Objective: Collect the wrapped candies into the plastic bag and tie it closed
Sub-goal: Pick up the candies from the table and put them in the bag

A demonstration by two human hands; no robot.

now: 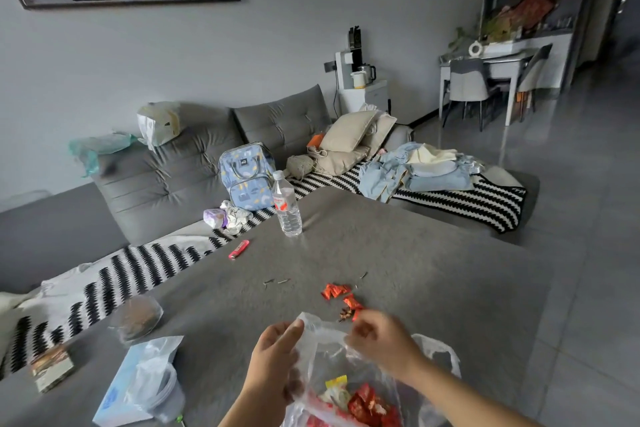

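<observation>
A clear plastic bag (332, 361) sits at the near edge of the grey table (415, 253), with several red and yellow wrapped candies (360, 402) inside. My left hand (277, 354) pinches the bag's rim on the left and holds it open. My right hand (377, 336) is over the bag's mouth with its fingers closed on a red candy (356, 315). Just beyond the bag, several loose red candies (337, 291) lie in a small cluster on the table, with a dark bit of debris (344, 315) by them.
A water bottle (286, 205) stands farther back. A pink lighter (239, 249) lies left of it. A tissue box (128, 388), a plastic cup (162, 388), a lidded bowl (136, 317) and a small box (52, 371) sit at the near left. A cluttered sofa (173, 163) lies behind.
</observation>
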